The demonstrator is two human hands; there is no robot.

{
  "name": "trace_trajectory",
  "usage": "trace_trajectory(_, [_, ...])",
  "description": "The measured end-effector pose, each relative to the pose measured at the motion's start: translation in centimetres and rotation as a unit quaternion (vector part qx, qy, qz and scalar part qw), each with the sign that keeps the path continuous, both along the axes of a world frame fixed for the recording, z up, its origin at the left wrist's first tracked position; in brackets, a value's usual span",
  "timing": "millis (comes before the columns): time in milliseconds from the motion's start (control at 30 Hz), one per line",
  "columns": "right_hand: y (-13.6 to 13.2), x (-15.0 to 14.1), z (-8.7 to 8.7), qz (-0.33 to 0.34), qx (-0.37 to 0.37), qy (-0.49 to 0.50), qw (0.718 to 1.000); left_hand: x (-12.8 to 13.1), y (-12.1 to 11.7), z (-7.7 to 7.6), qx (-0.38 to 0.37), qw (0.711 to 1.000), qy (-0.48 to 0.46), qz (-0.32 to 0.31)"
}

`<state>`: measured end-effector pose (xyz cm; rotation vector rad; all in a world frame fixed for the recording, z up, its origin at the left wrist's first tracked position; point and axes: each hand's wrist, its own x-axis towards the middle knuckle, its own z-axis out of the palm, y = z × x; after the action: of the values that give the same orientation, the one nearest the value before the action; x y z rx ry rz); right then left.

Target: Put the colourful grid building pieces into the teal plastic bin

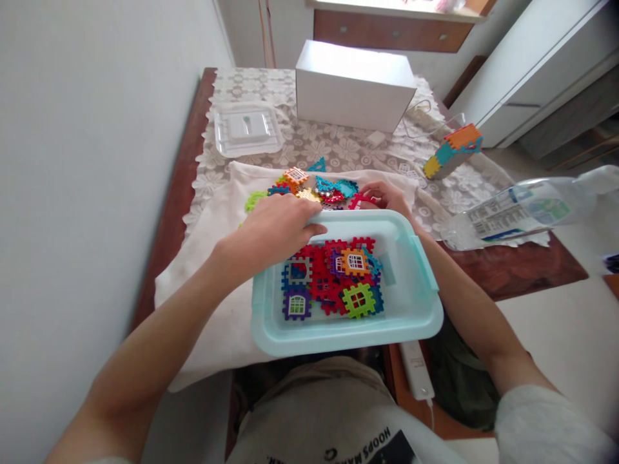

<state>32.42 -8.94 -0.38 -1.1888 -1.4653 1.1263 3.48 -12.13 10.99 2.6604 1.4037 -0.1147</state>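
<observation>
A light blue plastic bin (411, 303) is at the table's near edge, in front of my body. Inside it lie red interlocking building tiles (323, 283), with purple, orange and green window tiles among them. My left hand (283, 225) is closed over the bin's far rim, thumb on the inner side. Beyond the bin, my right hand (387, 194) has its fingers closed at a red building tile (360, 202); the bin and hand partly hide it. Beside both hands, a loose pile of colourful tiles (333, 187) rests on a white cloth (207, 277).
A clear plastic lid (249, 129) lies at the back left, near a white box (353, 87). To the right are an assembled tile block (454, 151) and a plastic bottle (522, 209) on its side. A white power strip (416, 370) is below the bin.
</observation>
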Motion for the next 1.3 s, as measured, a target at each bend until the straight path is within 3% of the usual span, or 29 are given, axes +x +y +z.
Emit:
trace_trajectory(100, [0.8, 0.7, 0.0, -0.018, 0.041, 0.087, 0.995, 0.0, 0.0, 0.1, -0.003, 1.0, 0.001, -0.005])
trace_trajectory(233, [0.4, 1.9, 1.4, -0.012, 0.095, 0.176, 0.98, 0.0, -0.1, 0.2, -0.013, 1.0, -0.013, 0.005])
trace_trajectory(467, [-1.6, 2.1, 3.7, 0.045, 0.186, 0.051, 0.98, 0.1, 0.0, 0.2, -0.016, 1.0, -0.009, 0.004])
trace_trajectory(600, [-2.0, 1.2, 5.4, -0.019, 0.285, 0.096, 0.954, 0.1, 0.0, 0.2, -0.011, 1.0, 0.002, 0.001])
trace_trajectory(667, [-2.5, 0.4, 6.3, -0.012, 0.321, 0.118, 0.94, 0.1, 0.0, 0.2, -0.008, 1.0, 0.007, -0.004])
trace_trajectory(800, [-3.3, -0.5, 7.0, 0.064, 0.294, 0.099, 0.948, 0.2, 0.0, 0.3, -0.009, 1.0, 0.018, -0.003])
trace_trajectory(900, [-2.5, 0.3, 6.0, 0.021, 0.276, 0.119, 0.954, 0.2, 0.0, 0.3, -0.011, 1.0, 0.022, 0.002])
trace_trajectory(1000, [-0.6, 2.0, 3.5, -0.074, 0.237, 0.111, 0.962, 0.2, 0.0, 0.4, -0.012, 1.0, 0.02, 0.008])
trace_trajectory(1033, [0.1, 2.5, 2.4, -0.073, 0.217, 0.063, 0.971, 0.3, 0.0, 0.4, -0.013, 1.0, 0.018, 0.008])
trace_trajectory(1100, [1.1, 2.9, 0.0, -0.002, 0.172, -0.093, 0.981, 0.3, 0.0, 0.5, -0.015, 1.0, 0.018, 0.009])
trace_trajectory(1200, [1.8, 2.5, -2.9, 0.088, 0.111, -0.221, 0.965, 0.4, 0.1, 0.6, -0.015, 1.0, 0.025, 0.01])
trace_trajectory(1300, [1.6, 1.8, -3.6, 0.116, 0.104, -0.262, 0.952, 0.4, 0.1, 0.6, -0.013, 0.999, 0.028, 0.009])
